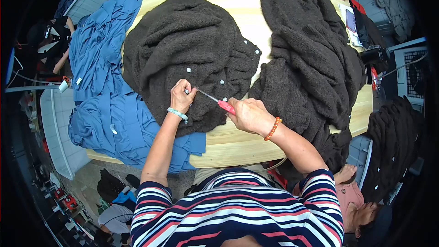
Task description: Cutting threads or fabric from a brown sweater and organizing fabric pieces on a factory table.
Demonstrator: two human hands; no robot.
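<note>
A dark brown knit garment (183, 32) lies bunched on the table in front of me. Several round white buttons (222, 82) are dotted over it. My left hand (181, 97) is closed in a pinch on the knit beside one white button, and a pale bracelet circles that wrist. My right hand (250, 115) grips a red-handled tool (226, 106) with a thin metal shaft. The shaft's tip reaches the fingers of my left hand. What exactly the left fingertips pinch is partly hidden.
Blue fabric (103, 55) is heaped along the left of the wooden table (228, 148). A second pile of dark brown knit (306, 64) covers the right side. A phone (350, 20) lies at the far right edge. Other people and white bins (61, 132) surround the table.
</note>
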